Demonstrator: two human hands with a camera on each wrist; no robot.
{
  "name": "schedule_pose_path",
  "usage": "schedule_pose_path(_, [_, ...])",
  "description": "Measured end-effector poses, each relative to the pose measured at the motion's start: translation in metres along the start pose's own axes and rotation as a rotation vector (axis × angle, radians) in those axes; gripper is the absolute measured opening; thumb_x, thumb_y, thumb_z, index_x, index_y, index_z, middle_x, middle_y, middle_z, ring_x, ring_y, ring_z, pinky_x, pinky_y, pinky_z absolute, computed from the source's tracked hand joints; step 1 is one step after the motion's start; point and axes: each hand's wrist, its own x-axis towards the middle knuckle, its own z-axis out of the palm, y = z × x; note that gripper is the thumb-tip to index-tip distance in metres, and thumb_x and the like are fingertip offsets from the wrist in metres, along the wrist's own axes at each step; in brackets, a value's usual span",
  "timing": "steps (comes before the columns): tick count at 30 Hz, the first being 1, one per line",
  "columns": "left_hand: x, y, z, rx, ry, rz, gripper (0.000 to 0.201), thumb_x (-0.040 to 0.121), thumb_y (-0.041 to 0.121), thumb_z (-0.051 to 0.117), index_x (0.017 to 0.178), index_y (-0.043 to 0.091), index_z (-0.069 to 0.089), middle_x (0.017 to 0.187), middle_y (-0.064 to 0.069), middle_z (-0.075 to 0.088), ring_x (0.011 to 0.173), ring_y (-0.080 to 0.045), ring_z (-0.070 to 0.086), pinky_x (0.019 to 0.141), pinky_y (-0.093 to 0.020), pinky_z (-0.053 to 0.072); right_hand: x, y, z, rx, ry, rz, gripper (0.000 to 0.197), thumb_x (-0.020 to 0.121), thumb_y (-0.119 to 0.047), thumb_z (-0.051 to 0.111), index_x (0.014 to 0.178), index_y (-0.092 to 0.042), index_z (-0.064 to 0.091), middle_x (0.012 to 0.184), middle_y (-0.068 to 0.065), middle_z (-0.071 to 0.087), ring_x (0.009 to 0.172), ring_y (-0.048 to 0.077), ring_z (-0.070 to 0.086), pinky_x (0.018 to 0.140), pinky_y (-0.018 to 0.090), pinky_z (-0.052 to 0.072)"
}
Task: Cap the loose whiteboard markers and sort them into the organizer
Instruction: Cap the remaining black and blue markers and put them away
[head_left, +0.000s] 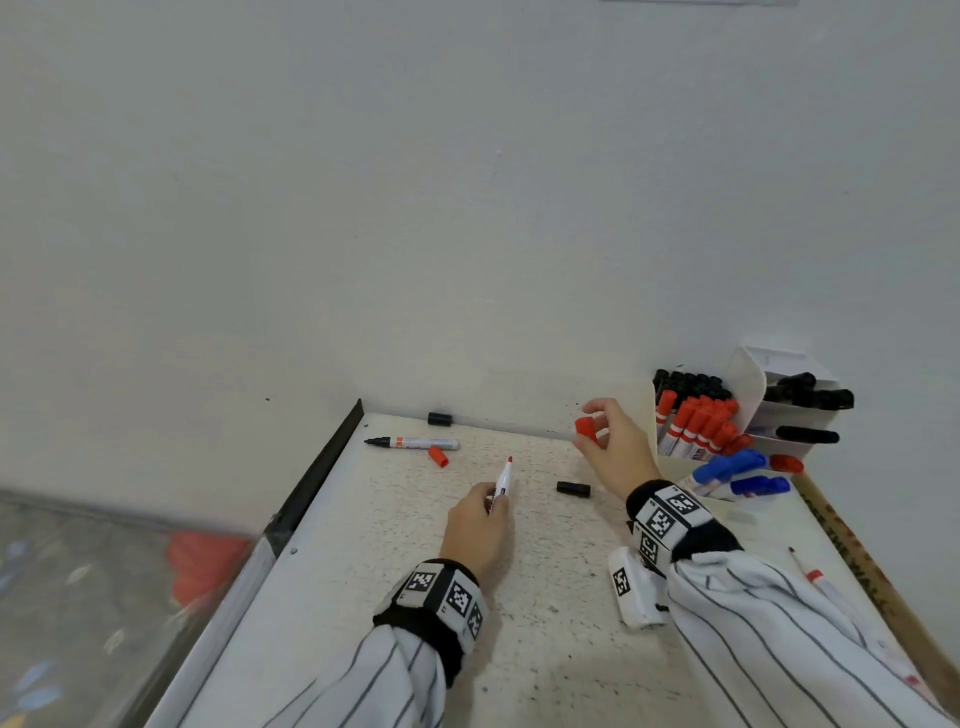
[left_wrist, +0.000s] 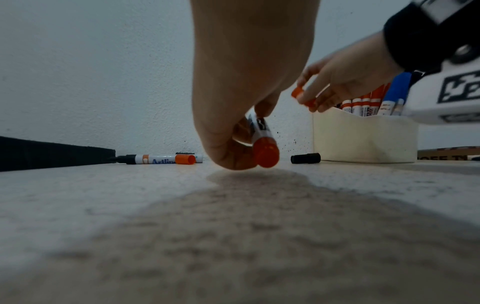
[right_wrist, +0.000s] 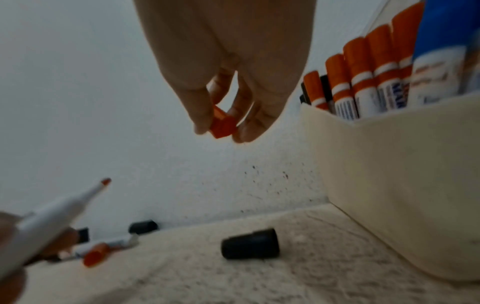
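Note:
My left hand (head_left: 480, 525) grips an uncapped red marker (head_left: 503, 480) by its rear end (left_wrist: 265, 154), bare tip pointing away toward the wall. My right hand (head_left: 615, 447) is lifted above the table and pinches a red cap (head_left: 586, 429) (right_wrist: 223, 123) between thumb and fingers, to the right of the marker tip. The white organizer (head_left: 748, 395) (left_wrist: 363, 137) stands at the right against the wall, holding black, red and blue capped markers. An uncapped black marker (head_left: 413, 442) lies near the back left beside a loose red cap (head_left: 438, 456).
Two loose black caps lie on the table, one by the wall (head_left: 439, 419) and one near my right wrist (head_left: 573, 488). A pencil (head_left: 810, 571) and a wooden ruler (head_left: 852, 551) lie along the right edge. The table's left edge (head_left: 311, 483) drops off.

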Motion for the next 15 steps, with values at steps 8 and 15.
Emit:
schedule_pose_path(8, [-0.019,0.013,-0.009,0.156,-0.157,0.09,0.034,0.097,0.023,0.043,0.13,0.014,0.05,0.121,-0.008,0.059,0.103,-0.02,0.057,0.088,-0.029,0.047,-0.046,-0.015,-0.018,0.067,-0.041,-0.019,0.024,0.086,0.0,0.053,0.1,-0.018,0.047,0.096,-0.003,0.057,0.072,0.01,0.055,0.074,0.022,0.046])
schedule_pose_path(15, [-0.049,0.011,-0.02,0.308,-0.191,0.242,0.03,0.095,0.025,0.047,0.125,0.022,0.055,0.118,0.001,0.06,0.103,-0.014,0.056,0.09,-0.03,0.045,-0.089,-0.01,-0.023,-0.115,-0.206,-0.138,0.035,0.092,0.002,0.042,0.121,-0.012,0.055,0.109,0.0,0.05,0.103,0.007,0.048,0.089,0.003,0.03])
